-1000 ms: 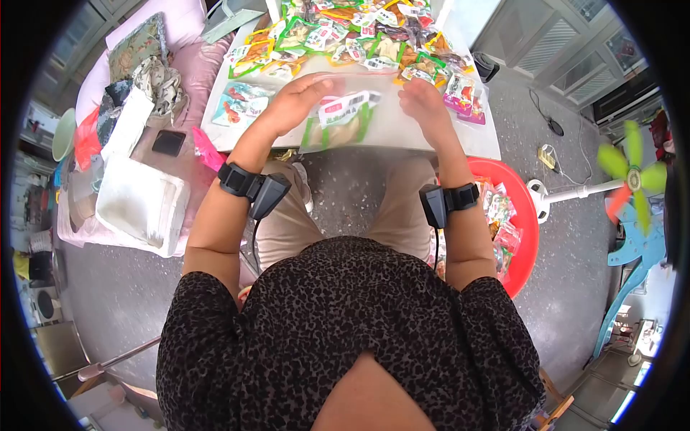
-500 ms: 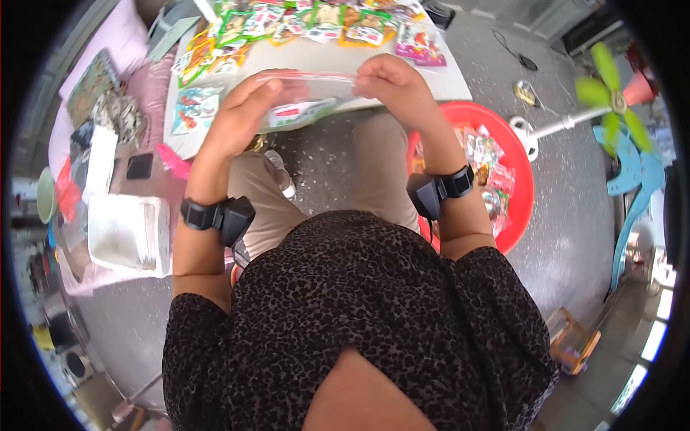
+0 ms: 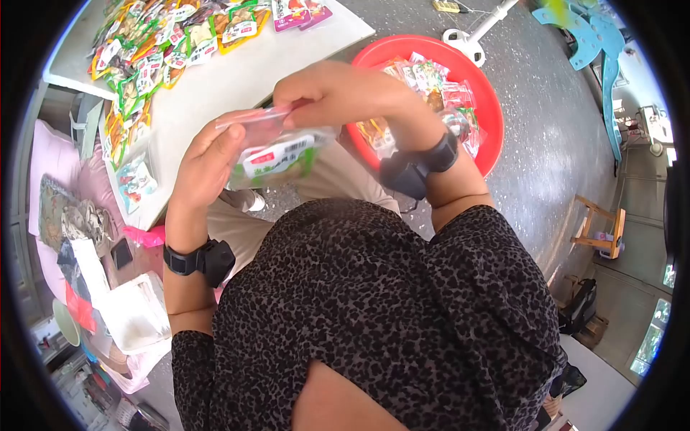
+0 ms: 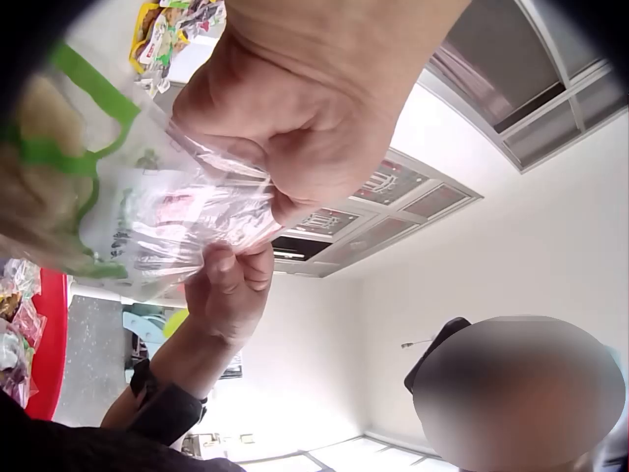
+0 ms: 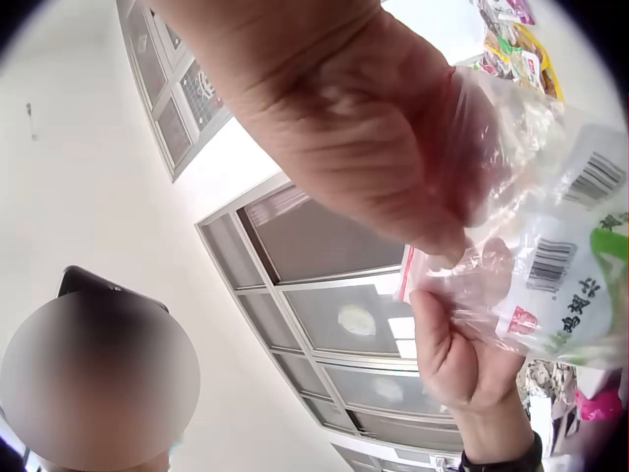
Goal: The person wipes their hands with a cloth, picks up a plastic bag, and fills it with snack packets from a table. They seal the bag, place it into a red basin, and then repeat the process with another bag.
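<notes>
Both hands hold a clear zip-lock bag (image 3: 251, 128) by its top edge, in front of the body and near the table's front edge. Inside it sits a snack packet (image 3: 277, 159) with a white label, a barcode and green edging. My left hand (image 3: 203, 167) pinches the left end of the zip strip, thumb on top. Toward the other end, my right hand (image 3: 334, 93) has its thumb and curled fingers on the strip. The right wrist view shows the thumbs of both hands close together at the red-lined zip (image 5: 405, 275).
Colourful snack packets (image 3: 154, 54) lie heaped on the white table (image 3: 215, 90). A blue-and-white packet (image 3: 136, 181) lies at its near left corner. To the right, a red basin (image 3: 494, 108) on the floor holds many bagged packets. A white foam box (image 3: 136, 312) stands at left.
The bag has come off over the table toward the body. The right hand has moved in along the zip strip, closer to the left hand. The head view has swung right.
</notes>
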### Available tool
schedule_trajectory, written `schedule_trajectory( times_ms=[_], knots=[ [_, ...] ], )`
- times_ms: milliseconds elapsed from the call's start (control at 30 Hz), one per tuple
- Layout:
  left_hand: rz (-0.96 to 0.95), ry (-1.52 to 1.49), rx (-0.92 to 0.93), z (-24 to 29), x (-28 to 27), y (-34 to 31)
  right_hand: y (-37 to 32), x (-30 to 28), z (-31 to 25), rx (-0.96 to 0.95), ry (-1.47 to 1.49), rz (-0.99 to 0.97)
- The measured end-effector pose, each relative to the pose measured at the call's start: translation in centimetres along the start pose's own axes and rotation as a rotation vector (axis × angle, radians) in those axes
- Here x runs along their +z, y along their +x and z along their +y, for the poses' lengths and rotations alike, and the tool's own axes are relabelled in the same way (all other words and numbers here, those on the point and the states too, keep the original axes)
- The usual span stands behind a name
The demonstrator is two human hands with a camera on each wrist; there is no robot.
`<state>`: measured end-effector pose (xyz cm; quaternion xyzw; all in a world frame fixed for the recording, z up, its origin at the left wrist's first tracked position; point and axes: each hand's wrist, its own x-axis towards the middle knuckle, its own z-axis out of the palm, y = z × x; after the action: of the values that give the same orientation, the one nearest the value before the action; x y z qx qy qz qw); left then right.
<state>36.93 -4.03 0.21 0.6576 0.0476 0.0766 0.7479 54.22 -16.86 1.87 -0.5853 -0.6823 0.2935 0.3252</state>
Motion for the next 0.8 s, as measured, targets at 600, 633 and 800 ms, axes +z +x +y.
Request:
schedule_trajectory(
  times_ms=[600, 633, 800],
  knots=[
    [0.245, 0.116, -0.378, -9.6, -6.5, -2.4, -17.8, -3.1, 20.0, 0.824, -0.192, 0.330],
    [0.266, 0.101, -0.408, -10.6, -7.1, -2.9, -18.9, -2.7, 22.1, 0.857, -0.221, 0.346],
    [0.395, 0.025, -0.534, -13.6, -9.2, -5.5, -25.0, -0.2, 32.0, 1.043, -0.098, 0.560]
  ],
)
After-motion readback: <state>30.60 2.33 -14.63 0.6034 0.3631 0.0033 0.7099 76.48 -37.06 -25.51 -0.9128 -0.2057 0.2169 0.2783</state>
